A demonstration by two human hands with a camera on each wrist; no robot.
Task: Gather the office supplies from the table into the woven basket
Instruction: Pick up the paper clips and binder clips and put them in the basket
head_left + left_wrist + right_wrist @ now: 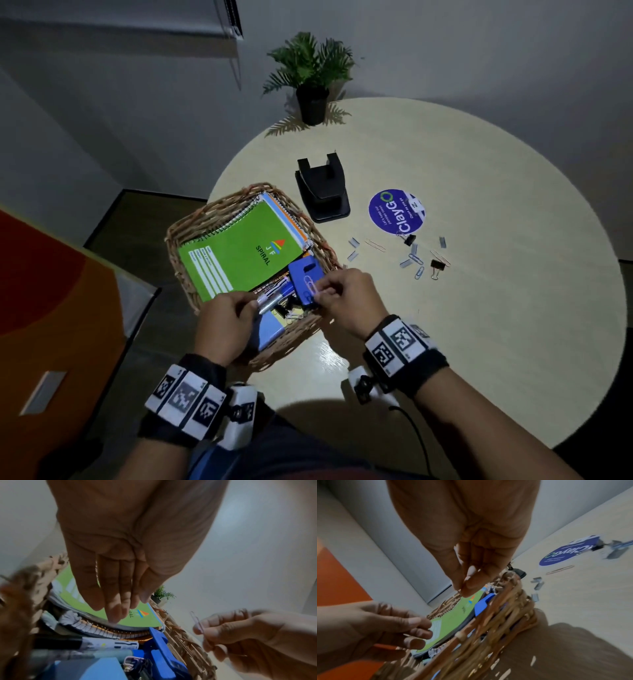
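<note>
The woven basket (173, 246) stands at the table's left edge. It holds a green spiral notebook (239, 253), a blue stapler (305, 270), markers (270, 301) and small clips. My right hand (323, 291) hangs over the basket's right rim and pinches a pale pink paper clip (197, 620) between thumb and fingers. My left hand (251, 303) hovers over the basket's near side, its fingers (113, 612) relaxed above the notebook, with nothing seen in them. Loose paper clips (416, 260), staple strips (352, 244) and black binder clips (436, 265) lie on the table (479, 325) to the right.
A black hole punch (322, 192) stands just behind the basket. A round blue ClayGo sticker (397, 212) lies on the tabletop beside it. A potted plant (311, 78) sits at the far edge. An orange surface (51, 308) lies left of the table.
</note>
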